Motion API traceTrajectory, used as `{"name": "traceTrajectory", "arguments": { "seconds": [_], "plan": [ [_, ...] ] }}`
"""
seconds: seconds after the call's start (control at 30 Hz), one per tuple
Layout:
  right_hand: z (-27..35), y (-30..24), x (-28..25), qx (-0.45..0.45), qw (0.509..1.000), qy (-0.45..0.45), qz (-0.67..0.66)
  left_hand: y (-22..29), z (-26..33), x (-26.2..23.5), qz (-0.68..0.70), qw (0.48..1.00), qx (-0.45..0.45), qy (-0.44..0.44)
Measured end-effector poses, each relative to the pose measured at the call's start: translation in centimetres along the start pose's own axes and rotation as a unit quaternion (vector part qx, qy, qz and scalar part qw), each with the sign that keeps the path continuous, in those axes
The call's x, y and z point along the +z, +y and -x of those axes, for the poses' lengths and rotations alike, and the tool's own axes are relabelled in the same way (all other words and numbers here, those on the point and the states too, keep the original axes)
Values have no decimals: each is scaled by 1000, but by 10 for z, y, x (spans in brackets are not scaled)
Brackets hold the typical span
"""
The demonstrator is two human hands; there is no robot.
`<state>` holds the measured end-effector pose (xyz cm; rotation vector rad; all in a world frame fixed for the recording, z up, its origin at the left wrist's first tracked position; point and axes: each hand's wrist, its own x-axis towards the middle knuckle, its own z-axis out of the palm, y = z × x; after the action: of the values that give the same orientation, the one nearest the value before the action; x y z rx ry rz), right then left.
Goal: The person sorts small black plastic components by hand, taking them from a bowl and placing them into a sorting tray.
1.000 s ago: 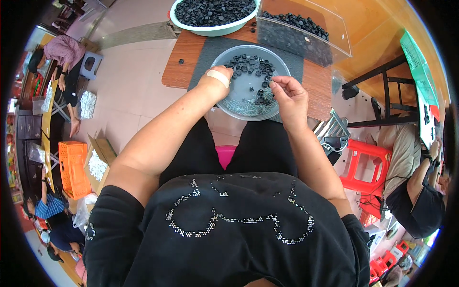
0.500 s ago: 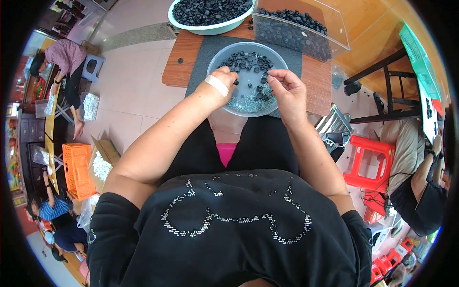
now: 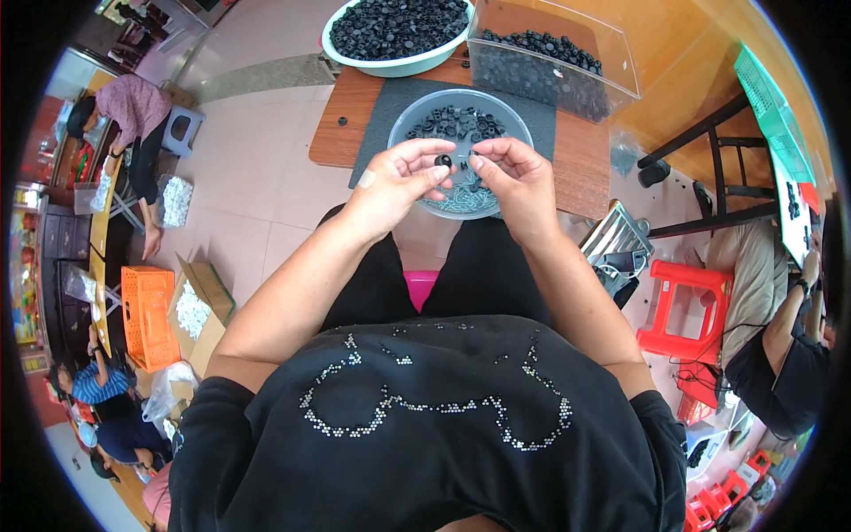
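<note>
Head view: left hand point(image 3: 390, 183) has its fingers point(image 3: 431, 144) around a black cap point(image 3: 443, 160) over the basin point(image 3: 514, 120); right hand's point(image 3: 521, 184) grip I cannot tell.

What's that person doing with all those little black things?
A person in a black shirt is handling small parts over a grey bowl. The left hand holds a round black piece. The right hand is pinched close beside it, but I can't tell what it holds. Loose black parts and thin, pale greenish pieces lie in the bowl. Beyond it, a pale green basin and a clear bin hold many more black parts.
</note>
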<state>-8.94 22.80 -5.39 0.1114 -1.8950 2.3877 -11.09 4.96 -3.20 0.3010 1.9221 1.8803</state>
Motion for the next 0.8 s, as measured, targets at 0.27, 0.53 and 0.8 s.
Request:
{"name": "traceTrajectory", "arguments": {
  "seconds": [0.27,0.53,0.8],
  "plan": [
    [22,-25,22,-138,983,-60,105,2,30,-5,153,986,61,15],
    [32,-41,31,-253,939,-36,229,10,44,0,113,988,101,9],
    [37,-41,34,-289,918,-41,269,13,50,5,101,987,122,5]
  ]
}}
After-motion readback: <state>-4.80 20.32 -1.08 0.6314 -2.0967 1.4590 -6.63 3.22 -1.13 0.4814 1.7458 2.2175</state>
